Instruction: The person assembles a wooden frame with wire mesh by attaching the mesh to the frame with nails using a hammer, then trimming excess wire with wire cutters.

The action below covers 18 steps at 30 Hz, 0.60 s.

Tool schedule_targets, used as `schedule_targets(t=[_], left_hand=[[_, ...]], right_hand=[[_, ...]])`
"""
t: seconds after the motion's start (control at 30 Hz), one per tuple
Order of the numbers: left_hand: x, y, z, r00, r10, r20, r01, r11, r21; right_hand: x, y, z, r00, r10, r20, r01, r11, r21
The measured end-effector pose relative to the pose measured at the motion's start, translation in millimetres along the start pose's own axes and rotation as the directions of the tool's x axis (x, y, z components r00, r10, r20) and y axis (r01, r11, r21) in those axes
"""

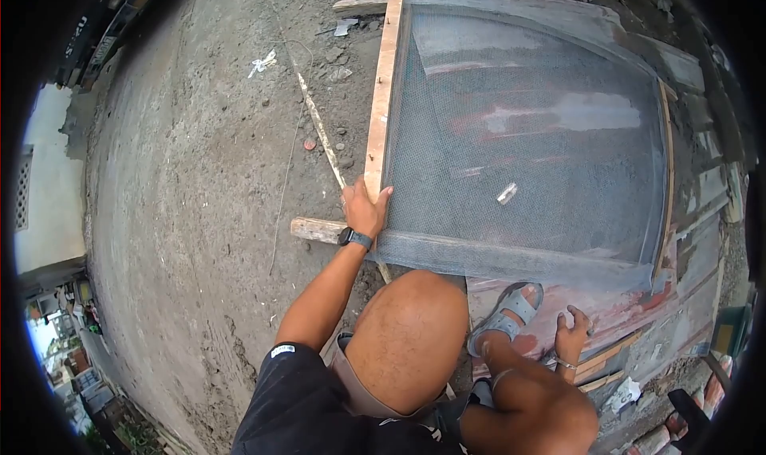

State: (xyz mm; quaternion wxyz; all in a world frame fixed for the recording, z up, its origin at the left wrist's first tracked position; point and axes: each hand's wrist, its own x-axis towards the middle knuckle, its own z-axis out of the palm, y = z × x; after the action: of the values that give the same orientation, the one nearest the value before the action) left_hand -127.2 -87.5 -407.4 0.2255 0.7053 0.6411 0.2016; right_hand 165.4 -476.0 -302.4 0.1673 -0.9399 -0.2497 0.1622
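Gripping the sieve frame [381, 96] corner, left hand [365, 209]; right hand [572, 334] flat on boards [638, 311].

We find no writing we can read. The dark board [96, 36] at the upper left carries pale letters, too blurred to make out, and the small white tag [281, 350] on the black sleeve [295, 399] is illegible.
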Motion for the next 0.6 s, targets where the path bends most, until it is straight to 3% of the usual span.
schedule_targets(t=[0.2, 0.3, 0.6], left_hand=[[-0.5, 4.7, -1.8, 1.000, -0.025, 0.003, 0.025, 0.999, 0.029], [0.4, 7.1, -4.8, 0.989, -0.112, 0.093, 0.112, 0.994, 0.005], [5.2, 8.4, -20.3, 0.986, -0.063, 0.152, 0.072, 0.996, -0.052]], right_hand=[[5.7, -9.7, 5.7, 1.000, -0.028, 0.006, 0.028, 0.999, 0.027], [6.2, -12.4, 9.4, 0.997, -0.073, 0.016, 0.073, 0.997, 0.018], [12.0, -15.5, 12.6, 0.995, -0.094, 0.041, 0.092, 0.994, 0.051]])
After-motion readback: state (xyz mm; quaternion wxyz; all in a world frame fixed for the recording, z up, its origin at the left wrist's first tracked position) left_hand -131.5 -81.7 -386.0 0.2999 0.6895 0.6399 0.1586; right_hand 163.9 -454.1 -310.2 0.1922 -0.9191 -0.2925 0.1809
